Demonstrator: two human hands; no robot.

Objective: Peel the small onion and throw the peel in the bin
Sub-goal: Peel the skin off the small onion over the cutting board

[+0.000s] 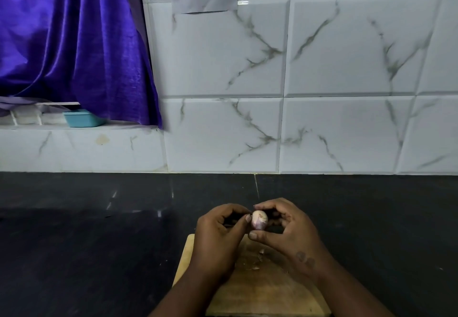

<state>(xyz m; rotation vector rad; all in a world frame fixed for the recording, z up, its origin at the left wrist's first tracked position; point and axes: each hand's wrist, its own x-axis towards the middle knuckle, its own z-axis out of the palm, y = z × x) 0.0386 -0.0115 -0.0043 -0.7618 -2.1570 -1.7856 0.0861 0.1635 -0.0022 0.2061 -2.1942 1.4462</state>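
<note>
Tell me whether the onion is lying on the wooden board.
No, the onion is held between the fingertips of the left hand and right hand, off the wooden board.

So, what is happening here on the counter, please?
A person is peeling a small onion with bare hands, above a wooden cutting board on a dark counter. The right hand holds the onion, and the left hand pinches at its side. Most of the onion looks pale and bare. A few bits of peel lie on the board. No bin is in view.
</note>
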